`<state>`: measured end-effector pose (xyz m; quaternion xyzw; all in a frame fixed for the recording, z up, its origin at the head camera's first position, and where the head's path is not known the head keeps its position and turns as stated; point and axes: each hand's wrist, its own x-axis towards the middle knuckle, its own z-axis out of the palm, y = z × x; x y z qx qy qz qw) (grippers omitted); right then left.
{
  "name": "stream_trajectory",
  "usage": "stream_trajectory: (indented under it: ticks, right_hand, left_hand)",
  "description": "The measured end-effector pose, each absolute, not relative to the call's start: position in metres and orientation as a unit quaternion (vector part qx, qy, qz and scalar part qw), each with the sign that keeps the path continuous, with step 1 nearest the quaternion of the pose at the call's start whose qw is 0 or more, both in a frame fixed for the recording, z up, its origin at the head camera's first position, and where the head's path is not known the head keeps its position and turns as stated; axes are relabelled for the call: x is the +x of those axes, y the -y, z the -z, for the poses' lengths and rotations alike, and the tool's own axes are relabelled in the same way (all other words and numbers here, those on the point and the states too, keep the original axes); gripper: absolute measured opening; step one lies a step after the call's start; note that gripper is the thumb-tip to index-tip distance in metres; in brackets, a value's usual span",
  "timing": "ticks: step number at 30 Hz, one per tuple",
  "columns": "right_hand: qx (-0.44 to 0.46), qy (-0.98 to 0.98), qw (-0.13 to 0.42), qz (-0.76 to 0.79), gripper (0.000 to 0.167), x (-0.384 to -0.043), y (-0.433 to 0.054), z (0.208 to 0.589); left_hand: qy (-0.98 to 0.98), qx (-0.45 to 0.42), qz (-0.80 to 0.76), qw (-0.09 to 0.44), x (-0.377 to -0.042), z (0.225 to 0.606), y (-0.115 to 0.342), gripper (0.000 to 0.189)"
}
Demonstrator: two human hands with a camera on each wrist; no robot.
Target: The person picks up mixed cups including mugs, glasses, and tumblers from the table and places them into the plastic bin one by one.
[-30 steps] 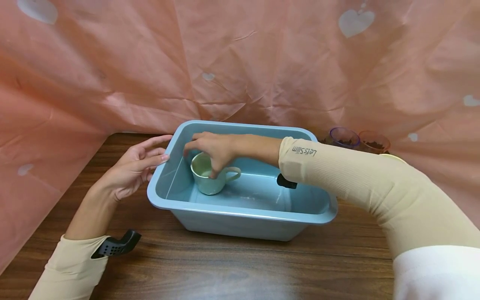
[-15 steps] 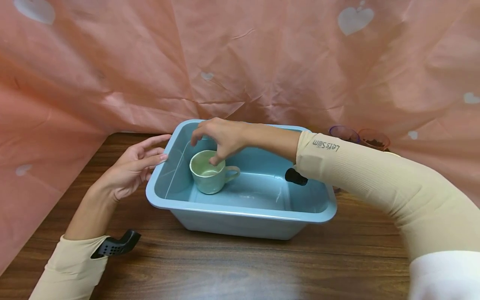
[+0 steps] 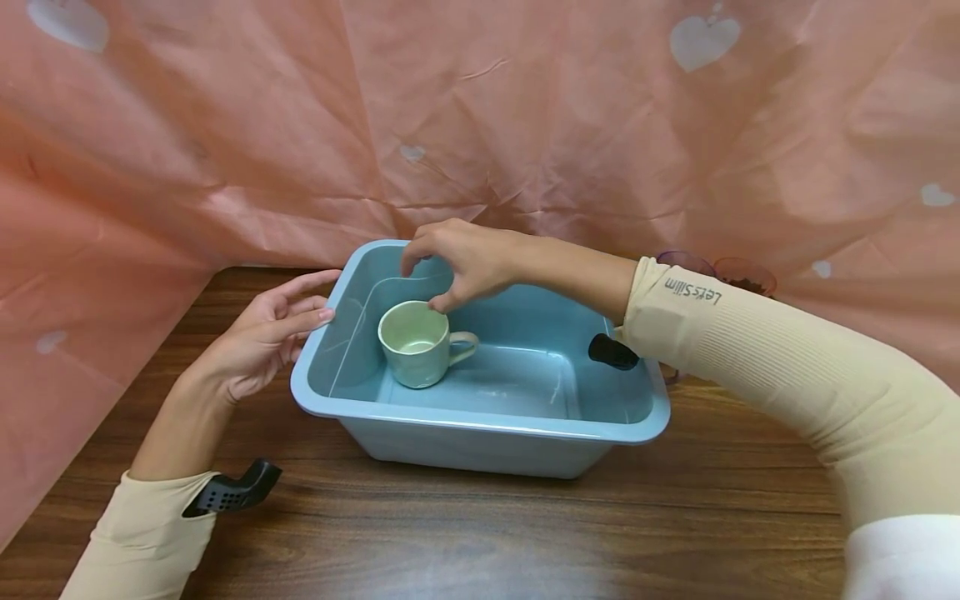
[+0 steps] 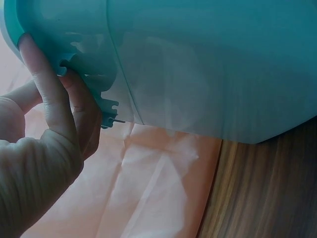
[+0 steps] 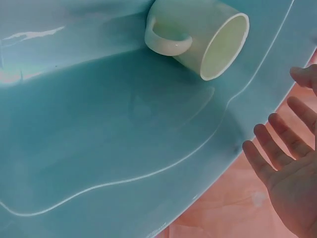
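A pale green mug (image 3: 415,358) stands upright inside the light blue plastic basin (image 3: 480,425), near its left end, with its handle to the right. My right hand (image 3: 480,258) is above the mug toward the back, fingers spread and loosely bent. In the right wrist view that right hand (image 5: 292,173) holds nothing and is apart from the mug (image 5: 198,37). My left hand (image 3: 258,342) grips the basin's left rim. The left wrist view shows the left hand's thumb (image 4: 42,74) at the rim and other fingers at the outer wall, partly hidden.
Behind my right sleeve (image 3: 720,350) stand two clear cups, partly hidden: a purple-rimmed cup (image 3: 686,263) and an orange cup (image 3: 745,275) with dark bits in it. The basin sits on a wooden table (image 3: 450,533). A pink sheet (image 3: 525,108) hangs close behind.
My right hand has let go of the mug, rising out of it and shifting to the right and back. The mug stays in place. My left hand has hardly moved.
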<state>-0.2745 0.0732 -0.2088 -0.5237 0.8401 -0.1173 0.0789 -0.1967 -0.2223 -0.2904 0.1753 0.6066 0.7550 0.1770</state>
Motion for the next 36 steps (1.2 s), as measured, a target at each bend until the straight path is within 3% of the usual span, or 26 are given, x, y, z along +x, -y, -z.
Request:
stream_trajectory:
  ticks: [36]
  right_hand:
    - [-0.494,-0.856,0.061,0.142,0.041,-0.275,-0.101,0.199]
  left_hand:
    - [-0.622,0.171,-0.743,0.179,-0.201,0.297,0.227,0.052]
